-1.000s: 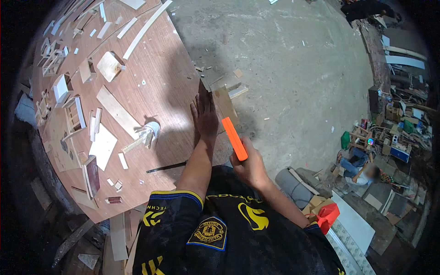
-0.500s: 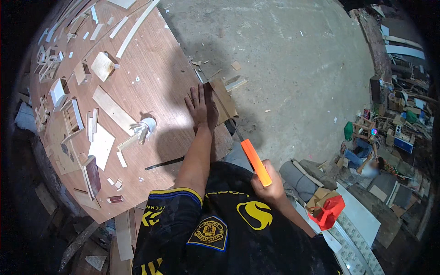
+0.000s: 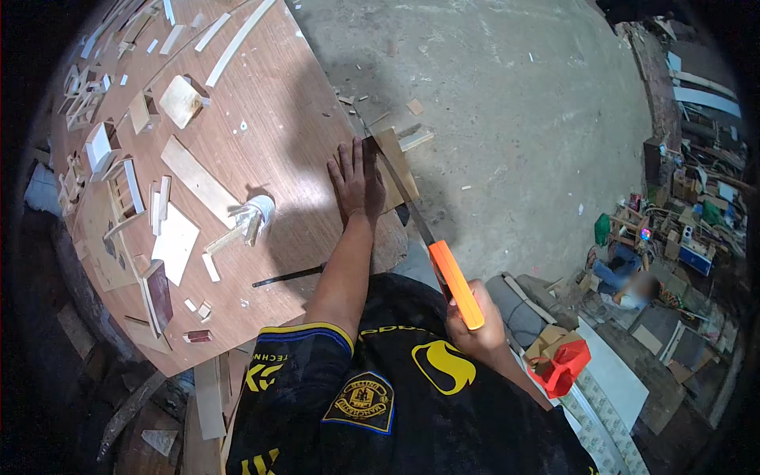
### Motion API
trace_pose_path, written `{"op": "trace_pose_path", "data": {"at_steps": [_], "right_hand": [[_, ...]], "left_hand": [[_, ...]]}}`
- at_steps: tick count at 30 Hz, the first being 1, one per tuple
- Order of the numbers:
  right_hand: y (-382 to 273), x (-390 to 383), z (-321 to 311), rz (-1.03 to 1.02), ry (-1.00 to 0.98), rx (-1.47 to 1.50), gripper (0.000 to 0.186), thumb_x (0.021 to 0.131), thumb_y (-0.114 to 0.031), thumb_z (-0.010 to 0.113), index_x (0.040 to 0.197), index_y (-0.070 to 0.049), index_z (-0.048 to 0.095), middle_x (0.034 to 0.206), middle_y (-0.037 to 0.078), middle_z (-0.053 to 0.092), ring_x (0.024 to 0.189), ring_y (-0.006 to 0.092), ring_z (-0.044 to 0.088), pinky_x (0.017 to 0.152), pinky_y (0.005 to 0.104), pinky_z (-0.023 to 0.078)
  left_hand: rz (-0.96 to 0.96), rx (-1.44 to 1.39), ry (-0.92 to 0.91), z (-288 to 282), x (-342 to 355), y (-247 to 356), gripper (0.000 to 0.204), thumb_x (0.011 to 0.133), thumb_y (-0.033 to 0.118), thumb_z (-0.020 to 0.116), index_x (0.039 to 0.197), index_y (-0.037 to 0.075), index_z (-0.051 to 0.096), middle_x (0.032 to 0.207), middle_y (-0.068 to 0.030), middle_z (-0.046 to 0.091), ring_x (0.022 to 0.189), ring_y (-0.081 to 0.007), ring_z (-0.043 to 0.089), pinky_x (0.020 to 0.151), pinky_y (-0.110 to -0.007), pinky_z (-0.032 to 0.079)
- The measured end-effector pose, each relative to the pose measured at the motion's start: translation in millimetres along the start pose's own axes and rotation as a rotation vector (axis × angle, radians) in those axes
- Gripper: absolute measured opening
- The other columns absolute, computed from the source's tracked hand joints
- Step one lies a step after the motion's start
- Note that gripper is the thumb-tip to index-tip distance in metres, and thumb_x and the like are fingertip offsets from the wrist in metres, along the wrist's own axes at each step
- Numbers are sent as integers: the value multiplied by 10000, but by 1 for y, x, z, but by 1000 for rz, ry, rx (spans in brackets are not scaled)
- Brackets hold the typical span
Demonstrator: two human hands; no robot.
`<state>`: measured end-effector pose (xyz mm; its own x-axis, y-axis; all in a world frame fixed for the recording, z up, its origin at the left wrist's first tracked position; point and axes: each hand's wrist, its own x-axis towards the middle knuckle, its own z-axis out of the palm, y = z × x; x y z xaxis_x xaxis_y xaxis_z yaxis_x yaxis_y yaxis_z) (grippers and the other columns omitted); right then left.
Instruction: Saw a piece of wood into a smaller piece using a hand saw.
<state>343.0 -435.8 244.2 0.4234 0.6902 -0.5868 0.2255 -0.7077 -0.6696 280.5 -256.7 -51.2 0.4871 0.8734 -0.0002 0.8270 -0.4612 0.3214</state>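
My left hand (image 3: pixel 356 178) lies palm down with fingers out on a brown board (image 3: pixel 400 166) at the right edge of the wooden table (image 3: pixel 277 134). My right hand (image 3: pixel 475 317) grips the orange handle of a hand saw (image 3: pixel 455 281); its long steel blade runs up diagonally across the board, just right of my left fingers. A white container with wood sticks (image 3: pixel 257 214) stands left of my left forearm, and a thin black strip (image 3: pixel 285 277) lies below it on the table.
Small wooden pieces and models (image 3: pixel 178 103) are scattered over the table's left part. A concrete floor (image 3: pixel 507 119) lies to the right. Another person (image 3: pixel 625 289) sits among clutter at the lower right, near a red bag (image 3: pixel 566 364) and a rolled grey mat (image 3: pixel 514 309).
My right hand has moved down and right with the saw, drawing the handle toward my body, and more blade shows along the board. My left hand stays on the board.
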Motion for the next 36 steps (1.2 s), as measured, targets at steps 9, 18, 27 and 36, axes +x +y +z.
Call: {"op": "trace_pose_path", "data": {"at_steps": [9, 18, 27, 36], "right_hand": [[-39, 65, -2, -77, 6, -63, 225, 830, -57, 585, 1019, -67, 463, 817, 159, 592, 774, 324, 642, 698, 376, 492], [-55, 94, -3, -46, -52, -66, 220, 834, -44, 565, 1023, -57, 454, 823, 187, 599, 818, 363, 649, 705, 389, 493], [-50, 65, 1, 77, -82, -54, 221, 863, -72, 566, 1049, -71, 448, 829, 150, 587, 805, 290, 642, 715, 378, 490], [-29, 59, 6, 12, -25, 39, 178, 903, -103, 573, 1041, -46, 476, 865, 109, 587, 832, 200, 607, 765, 329, 473]], "left_hand": [[7, 4, -23, -12, 3, 3, 565, 927, 293, 473, 1464, 180, 340, 1538, -59, 295, 1416, -348, 250, 1129, -588, 147], [-55, 116, -91, -15, 14, 3, 553, 958, 333, 403, 1477, 167, 310, 1536, -54, 305, 1423, -332, 240, 1131, -578, 136], [-49, 78, -109, -12, 8, 4, 597, 932, 323, 431, 1490, 165, 287, 1560, -27, 259, 1445, -289, 199, 1137, -579, 103], [78, 295, -59, 12, -9, -8, 584, 945, 317, 391, 1502, 188, 274, 1562, 40, 243, 1444, -244, 212, 1150, -560, 115]]}}
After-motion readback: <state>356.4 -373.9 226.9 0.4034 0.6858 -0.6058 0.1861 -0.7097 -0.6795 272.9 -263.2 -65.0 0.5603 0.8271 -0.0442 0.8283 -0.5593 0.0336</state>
